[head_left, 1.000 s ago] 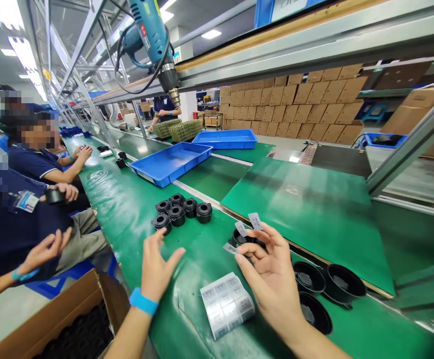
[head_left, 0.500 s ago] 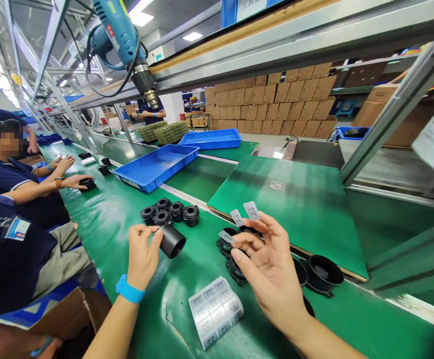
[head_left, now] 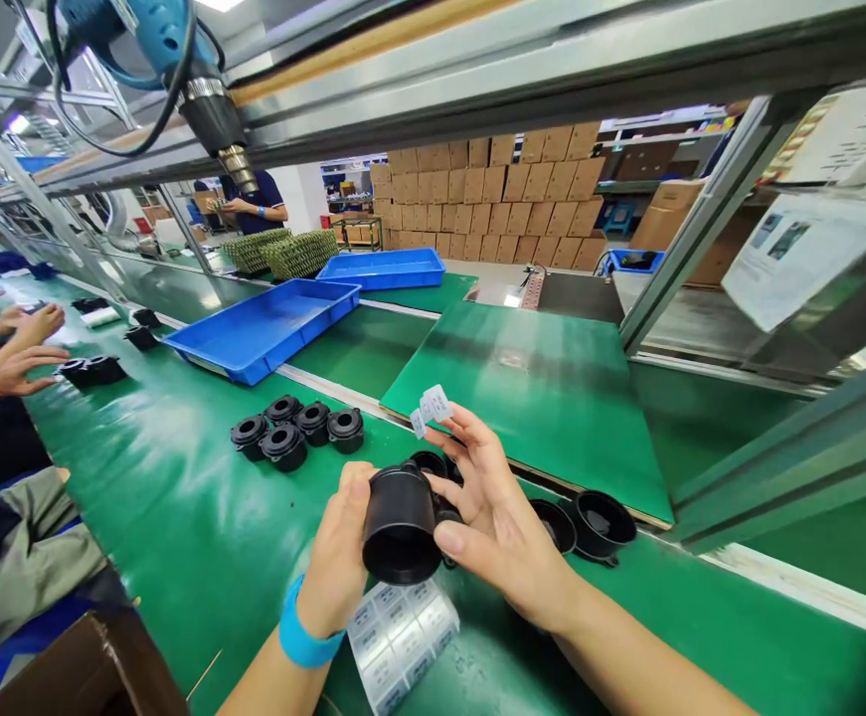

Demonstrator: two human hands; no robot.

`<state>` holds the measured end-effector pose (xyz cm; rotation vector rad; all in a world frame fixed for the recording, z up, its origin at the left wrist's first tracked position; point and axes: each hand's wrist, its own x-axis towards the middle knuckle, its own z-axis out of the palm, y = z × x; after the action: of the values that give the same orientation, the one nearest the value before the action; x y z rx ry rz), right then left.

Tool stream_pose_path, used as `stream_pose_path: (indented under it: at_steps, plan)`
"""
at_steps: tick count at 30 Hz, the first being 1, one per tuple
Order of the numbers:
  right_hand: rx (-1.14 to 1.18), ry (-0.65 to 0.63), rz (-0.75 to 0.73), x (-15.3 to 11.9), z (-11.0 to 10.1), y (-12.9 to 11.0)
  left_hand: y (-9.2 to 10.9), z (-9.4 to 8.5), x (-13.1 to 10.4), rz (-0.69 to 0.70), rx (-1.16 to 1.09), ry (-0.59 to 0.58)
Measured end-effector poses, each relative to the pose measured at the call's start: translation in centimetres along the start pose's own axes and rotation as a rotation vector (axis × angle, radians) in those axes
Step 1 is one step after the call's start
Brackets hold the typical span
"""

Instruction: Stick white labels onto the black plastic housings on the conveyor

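My left hand [head_left: 339,557] grips a black plastic cup-shaped part [head_left: 400,523] with its open end toward me. My right hand [head_left: 496,512] touches the same part with thumb and forefinger, and small white labels [head_left: 431,407] stick to its raised fingertips. A sheet of white labels [head_left: 401,641] lies on the green belt [head_left: 179,517] just below my hands. Several small black parts [head_left: 294,431] stand in a cluster to the left. More black cup parts [head_left: 589,522] lie to the right of my hands.
Two blue trays [head_left: 264,323] sit further along the belt, next to a green mat [head_left: 537,383]. A blue power tool [head_left: 171,60] hangs overhead at the left. Co-workers' hands [head_left: 19,368] rest on the belt at far left. A cardboard box corner [head_left: 89,666] is at bottom left.
My left hand picked up a black part from beside the cluster and brought it in front of me. My right hand closed in onto it, labels still on its fingertips. The view shifted right.
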<state>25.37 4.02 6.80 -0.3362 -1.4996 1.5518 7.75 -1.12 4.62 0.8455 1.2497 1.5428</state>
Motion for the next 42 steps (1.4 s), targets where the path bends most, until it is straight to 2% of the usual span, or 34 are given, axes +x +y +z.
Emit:
stream_pose_path:
  at_steps: [3,7,11,14,16,18,19,23,25,29,33,40,42]
  plan:
    - [-0.029,-0.012,0.043,0.0,0.4,0.7,-0.7,0.1,0.0,-0.145,-0.154,0.073]
    - [-0.11,0.048,0.037,-0.1,0.9,1.2,-1.4,0.4,0.2,-0.208,-0.287,0.082]
    - [-0.303,0.089,-0.105,0.1,0.1,0.5,-1.5,-0.2,0.4,-0.189,-0.209,-0.011]
    - [-0.578,0.005,-0.244,0.4,-0.9,-0.3,-1.0,-0.9,0.4,-0.168,-0.089,-0.171]
    - [-0.661,-0.052,-0.291,0.4,-1.2,-0.6,-0.6,-1.1,0.1,-0.172,-0.041,-0.276]
    - [-0.636,-0.043,-0.294,0.4,-1.1,-0.8,-0.4,-0.8,-0.3,-0.219,-0.072,-0.299]
    - [-0.6,0.003,-0.298,0.3,-1.0,-0.9,-0.3,-0.5,-0.5,-0.249,-0.11,-0.289]
    - [-0.386,0.371,-0.325,-0.2,-0.7,-1.9,-0.4,0.6,-1.1,-0.306,-0.269,-0.231]
    - [-0.294,0.467,-0.268,-0.5,-1.0,-2.4,-0.5,0.9,-1.3,-0.316,-0.301,-0.206]
    - [-0.173,0.443,-0.104,-0.8,-1.9,-2.6,-0.7,1.0,-1.4,-0.328,-0.318,-0.176]
    - [-0.12,0.415,-0.051,-0.7,-2.3,-2.0,-0.9,0.9,-1.2,-0.339,-0.316,-0.173]
    - [-0.011,0.337,0.105,-0.7,-1.3,-1.6,-1.5,0.5,-1.5,-0.253,-0.226,-0.062]
    - [0.035,0.304,0.139,-0.8,-0.9,-1.1,-1.9,0.3,-1.6,-0.229,-0.191,-0.075]
